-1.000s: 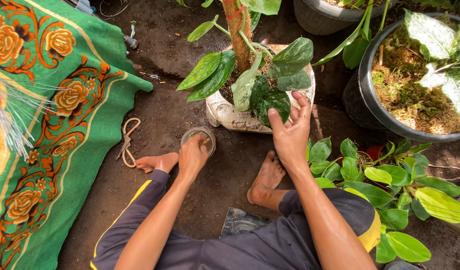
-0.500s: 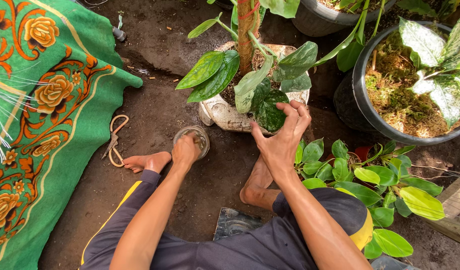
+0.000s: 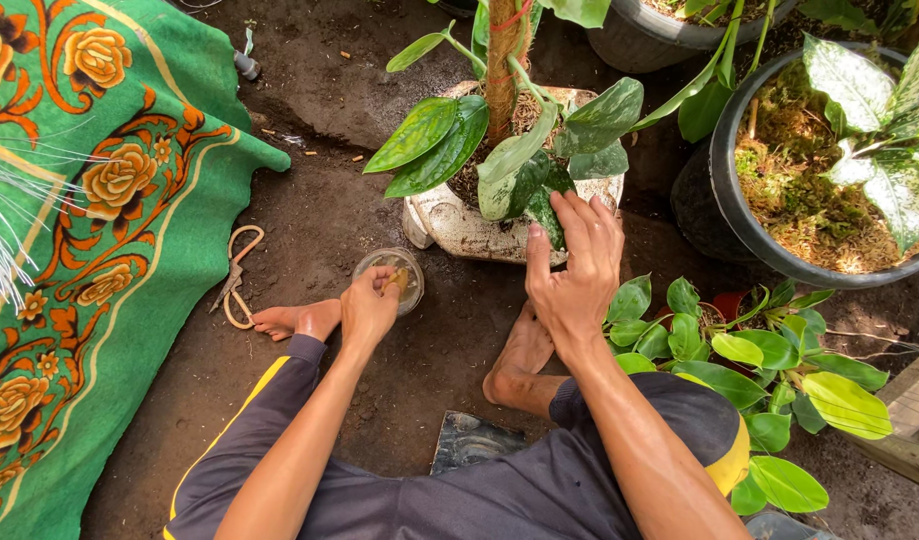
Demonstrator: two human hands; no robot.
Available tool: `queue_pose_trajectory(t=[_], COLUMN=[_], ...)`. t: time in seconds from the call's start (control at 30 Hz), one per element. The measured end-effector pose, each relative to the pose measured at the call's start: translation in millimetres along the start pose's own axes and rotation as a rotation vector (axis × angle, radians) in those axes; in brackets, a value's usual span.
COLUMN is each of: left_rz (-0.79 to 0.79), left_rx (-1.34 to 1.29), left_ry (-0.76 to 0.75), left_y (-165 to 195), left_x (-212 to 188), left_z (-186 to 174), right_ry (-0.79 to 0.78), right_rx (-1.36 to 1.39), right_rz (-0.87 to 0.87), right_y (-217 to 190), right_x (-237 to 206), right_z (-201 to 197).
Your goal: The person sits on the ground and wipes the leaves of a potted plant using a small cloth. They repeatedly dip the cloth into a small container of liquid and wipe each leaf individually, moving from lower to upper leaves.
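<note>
The left hand [image 3: 369, 305] is dipping pinched fingertips into a small clear dish [image 3: 391, 278] sitting on the soil right under it; what they are gripping is too small to tell. The dish looks light, rigid and easily tipped, best taken by its rim. The right hand [image 3: 577, 265] is spreading its fingers flat against the white pot [image 3: 459, 228], just under the leaves [image 3: 509, 165]. The pot, packed around a central pole [image 3: 499, 60], is probably heavy and gritty; its rim or both sides offer the surest hold. Scissors [image 3: 237, 275] are lying beyond the left hand, beside a green cloth [image 3: 129, 250].
</note>
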State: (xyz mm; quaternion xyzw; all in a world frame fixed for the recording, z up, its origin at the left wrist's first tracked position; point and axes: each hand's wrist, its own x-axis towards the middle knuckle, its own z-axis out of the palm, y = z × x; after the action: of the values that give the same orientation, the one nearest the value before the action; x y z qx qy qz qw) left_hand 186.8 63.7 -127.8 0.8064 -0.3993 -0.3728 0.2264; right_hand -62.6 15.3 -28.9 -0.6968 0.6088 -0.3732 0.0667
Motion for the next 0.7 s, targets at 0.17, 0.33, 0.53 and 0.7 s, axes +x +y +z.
queue_pose_trajectory(t=[0.17,0.33,0.53,0.7], left_rz=[-0.194,-0.226,-0.198,-0.092], left_rx=[-0.731,-1.219,-1.673,-1.862], left_ry=[-0.224,-0.335,-0.449,-0.648], left_y=[14.7,61.0,118.8,121.0], left_x=[-11.3,-42.8,-39.9,-32.4], left_z=[25.8,68.0,119.6,126.4], right_ry=[0.000,0.015,0.001,-0.032], right_rx=[0.113,0.104,0.089,0.150], right_rz=[0.013,-0.090,-0.097,-0.018], right_y=[-2.9,-5.9,-6.0,-3.3], right_x=[2.6,2.0,0.5,-0.9], right_z=[-0.8,-3.7,-5.3,-5.2])
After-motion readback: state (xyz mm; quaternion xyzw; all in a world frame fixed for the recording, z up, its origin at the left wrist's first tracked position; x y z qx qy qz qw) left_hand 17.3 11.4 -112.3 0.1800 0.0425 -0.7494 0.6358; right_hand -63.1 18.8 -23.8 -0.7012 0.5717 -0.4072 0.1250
